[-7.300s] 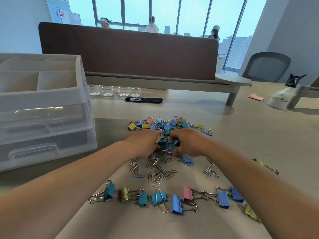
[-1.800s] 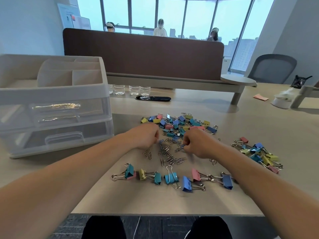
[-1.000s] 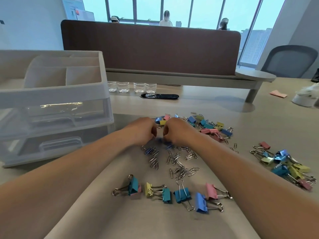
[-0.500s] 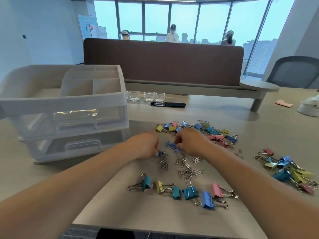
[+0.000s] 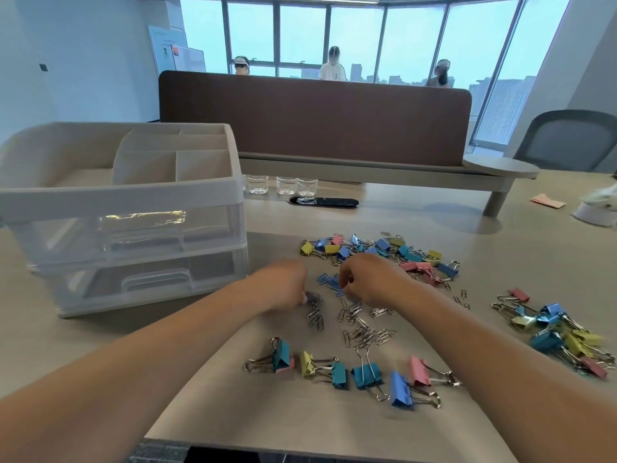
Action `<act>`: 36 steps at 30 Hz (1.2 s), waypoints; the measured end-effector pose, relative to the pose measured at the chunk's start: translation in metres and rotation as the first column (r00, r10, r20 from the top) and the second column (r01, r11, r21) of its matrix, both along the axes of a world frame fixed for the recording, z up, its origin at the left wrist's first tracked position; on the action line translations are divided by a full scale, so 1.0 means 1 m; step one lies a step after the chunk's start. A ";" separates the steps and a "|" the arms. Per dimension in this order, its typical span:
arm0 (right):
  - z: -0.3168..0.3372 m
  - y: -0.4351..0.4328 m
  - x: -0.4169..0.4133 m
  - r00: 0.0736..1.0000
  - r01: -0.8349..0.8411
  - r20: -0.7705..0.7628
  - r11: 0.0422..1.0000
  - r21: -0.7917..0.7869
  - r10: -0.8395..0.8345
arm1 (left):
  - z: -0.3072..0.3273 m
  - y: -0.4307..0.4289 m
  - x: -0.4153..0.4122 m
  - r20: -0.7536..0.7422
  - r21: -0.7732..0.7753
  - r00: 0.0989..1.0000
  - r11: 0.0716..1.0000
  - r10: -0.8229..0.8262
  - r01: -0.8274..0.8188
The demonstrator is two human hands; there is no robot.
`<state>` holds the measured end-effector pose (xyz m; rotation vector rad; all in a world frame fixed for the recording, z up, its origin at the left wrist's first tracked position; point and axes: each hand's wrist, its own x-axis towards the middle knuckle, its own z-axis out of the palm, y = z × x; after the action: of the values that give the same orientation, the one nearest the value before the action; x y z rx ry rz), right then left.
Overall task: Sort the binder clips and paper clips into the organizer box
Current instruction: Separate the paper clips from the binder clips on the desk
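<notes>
The white organizer box [image 5: 133, 198] stands at the left, with open top compartments and two clear drawers, both closed. Small coloured binder clips [image 5: 384, 252] lie heaped beyond my hands. A row of large binder clips [image 5: 340, 370] lies near the table's front edge, and medium ones [image 5: 561, 332] are piled at the right. Silver paper clips [image 5: 364, 332] are scattered in the middle. My left hand [image 5: 283, 285] is curled, its fingertips pinching silver paper clips [image 5: 314, 304]. My right hand [image 5: 367, 279] is curled with fingertips on a small bunch of blue paper clips [image 5: 329, 283].
Several small clear cups [image 5: 287, 185] and a black oval object [image 5: 324, 202] sit behind the clips. A brown desk divider [image 5: 314, 118] closes the far side. A grey chair [image 5: 567, 142], a pink note [image 5: 547, 200] and a white object [image 5: 597, 212] are at the right.
My hands have drawn slightly apart and toward me, uncovering the bunch of blue paper clips between them. The view has tilted up and back a little.
</notes>
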<state>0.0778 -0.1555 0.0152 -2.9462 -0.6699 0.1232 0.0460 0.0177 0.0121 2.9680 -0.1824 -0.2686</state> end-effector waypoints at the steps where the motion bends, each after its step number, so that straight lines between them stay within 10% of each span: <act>1: 0.000 0.000 0.000 1.000 -0.001 0.003 1.000 -0.006 0.001 | -0.001 0.000 0.000 -0.001 -0.003 1.000 1.000 0.000 0.000; 36: 0.005 -0.047 0.017 0.996 0.073 0.050 0.997 0.004 -0.073 | 0.004 -0.043 0.042 0.182 -0.087 0.959 0.968 -0.216 0.234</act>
<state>0.0949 -0.2026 0.0199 -2.9760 -0.5672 0.0423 0.0884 -0.0249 0.0160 2.8601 -0.5406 -0.0266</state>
